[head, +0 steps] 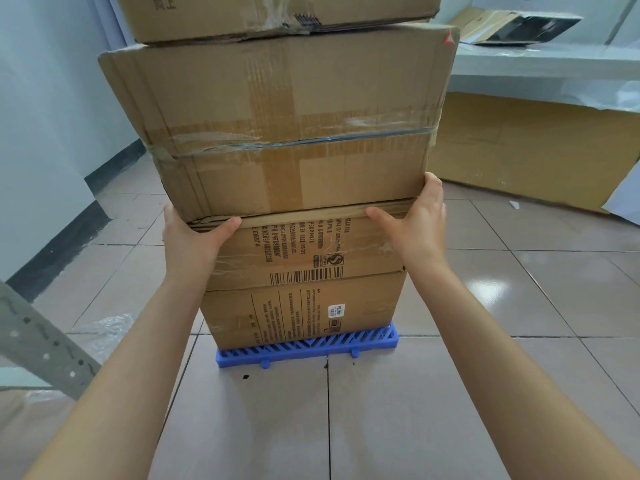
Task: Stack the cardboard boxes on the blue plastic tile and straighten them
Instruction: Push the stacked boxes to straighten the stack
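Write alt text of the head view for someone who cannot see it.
The left hand and right hand press opposite sides of a stack of cardboard boxes, thumbs on the front, at the seam below a wider box. The stack stands on a blue plastic tile.

Bare arms are reaching forward, hands level and apart.
Left hand [188,237] and right hand [420,230] are pointing thumbs inward; right fingers [434,181] are lying straight, left fingers hidden.

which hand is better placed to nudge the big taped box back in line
Probably the left hand: the big taped box juts out past the box below on that side, just above its thumb.
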